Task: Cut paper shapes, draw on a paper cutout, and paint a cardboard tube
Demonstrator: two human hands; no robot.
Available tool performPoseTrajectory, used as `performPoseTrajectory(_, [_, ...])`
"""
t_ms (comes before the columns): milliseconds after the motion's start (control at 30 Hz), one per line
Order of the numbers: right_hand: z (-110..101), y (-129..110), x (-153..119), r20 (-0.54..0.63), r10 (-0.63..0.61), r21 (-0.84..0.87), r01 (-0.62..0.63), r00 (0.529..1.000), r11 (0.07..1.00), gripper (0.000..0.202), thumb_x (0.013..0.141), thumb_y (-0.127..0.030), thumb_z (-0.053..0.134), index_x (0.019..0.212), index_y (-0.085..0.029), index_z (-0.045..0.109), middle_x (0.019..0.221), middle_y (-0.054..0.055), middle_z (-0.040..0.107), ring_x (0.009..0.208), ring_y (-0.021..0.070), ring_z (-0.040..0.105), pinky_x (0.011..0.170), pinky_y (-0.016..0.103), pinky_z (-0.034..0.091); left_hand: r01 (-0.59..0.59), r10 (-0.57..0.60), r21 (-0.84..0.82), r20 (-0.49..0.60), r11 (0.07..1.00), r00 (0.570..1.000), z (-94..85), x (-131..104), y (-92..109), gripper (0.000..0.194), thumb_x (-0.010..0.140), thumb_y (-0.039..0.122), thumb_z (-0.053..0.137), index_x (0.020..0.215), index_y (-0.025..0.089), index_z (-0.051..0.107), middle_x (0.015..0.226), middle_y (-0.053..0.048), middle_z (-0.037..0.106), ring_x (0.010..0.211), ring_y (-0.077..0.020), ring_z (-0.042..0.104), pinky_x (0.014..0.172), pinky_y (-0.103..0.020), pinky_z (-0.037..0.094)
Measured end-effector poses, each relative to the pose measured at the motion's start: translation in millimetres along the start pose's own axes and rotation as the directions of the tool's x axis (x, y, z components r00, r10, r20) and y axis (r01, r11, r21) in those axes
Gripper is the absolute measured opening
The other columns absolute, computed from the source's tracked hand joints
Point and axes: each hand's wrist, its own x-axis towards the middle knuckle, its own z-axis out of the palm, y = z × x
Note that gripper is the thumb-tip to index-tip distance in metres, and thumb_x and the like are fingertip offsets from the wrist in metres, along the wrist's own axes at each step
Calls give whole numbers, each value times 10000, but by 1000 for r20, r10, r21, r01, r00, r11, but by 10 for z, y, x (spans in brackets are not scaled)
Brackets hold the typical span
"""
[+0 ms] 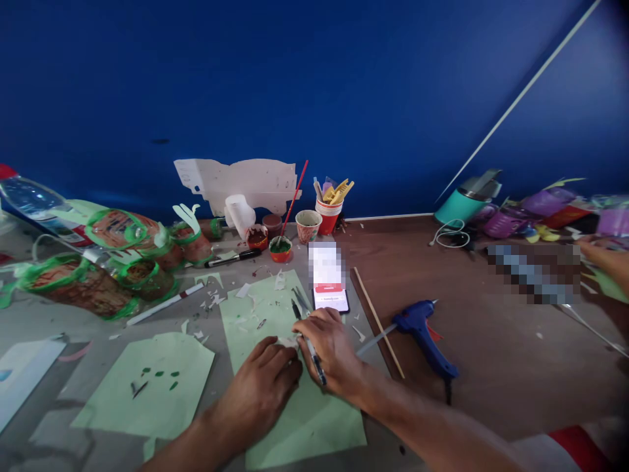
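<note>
My left hand (265, 387) rests on a light green paper sheet (319, 423), its fingers curled together at a small white piece (287, 341) that looks like paper. Against that piece from the other side is my right hand (337, 351), closed around a slim pen (314, 359) with a clear-looking barrel and dark ends. Just beyond the right fingers lies a thin grey metal tool (301, 299), partly hidden. A phone (330, 301) with a lit screen lies past the right hand.
A blue hot glue gun (425, 334) and a wooden stick (378, 321) lie right. Paint cups (280, 249), a red cup (329, 217) of tools and green-rimmed jars (78, 282) stand behind and left. Another green sheet (162, 406) lies left. Another person's hand (607, 259) is far right.
</note>
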Motion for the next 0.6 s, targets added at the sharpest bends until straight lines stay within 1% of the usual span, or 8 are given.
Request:
performPoseTrajectory(133, [-7,8,-7,56,-5,-46,8,998,999,177,810,-144,533,969,-192,592,798,37,646,848,217,510,794,345,301,-8,5,55,47,998,999,-1,10,63,184,849,119,524,1009,153,610,943,-80,656,895,-245,607,927,-445,455])
performPoseTrajectory(233, [-41,-24,2,56,-9,-85,14,998,996,159,830,-159,526,968,-195,594,800,41,650,858,229,508,809,364,301,-12,6,92,67,996,998,-13,14,83,179,838,119,533,995,142,616,965,-97,660,896,-260,609,859,-431,497])
performPoseTrajectory(300, [-69,-48,13,12,-4,-100,5,1000,995,163,852,-169,510,992,-191,591,837,57,656,883,240,511,824,380,309,-6,-2,104,80,995,997,-4,3,88,170,828,126,553,983,139,621,969,-99,662,898,-268,610,850,-431,502])
performPoseTrajectory(367, [-92,-60,23,-66,-12,-69,8,998,998,190,868,-167,494,1038,-184,576,888,72,659,894,239,521,840,393,325,-2,-5,107,65,994,998,16,-16,88,157,819,136,575,968,135,625,975,-99,664,905,-272,610,873,-442,490])
performPoseTrajectory(500, [-103,-52,21,-215,-68,79,87,974,993,230,870,-144,479,1086,-176,550,895,80,660,840,217,555,812,386,390,9,-10,117,7,993,1000,49,-45,91,140,828,175,594,960,140,626,1007,-101,666,929,-263,613,919,-456,463])
performPoseTrajectory(600, [-80,-57,-10,-237,-51,220,105,970,970,267,888,-158,452,1137,-191,543,893,78,658,827,213,570,778,371,435,35,-34,116,-8,993,999,49,-42,103,127,824,197,614,937,141,631,967,-88,671,921,-251,621,927,-447,457])
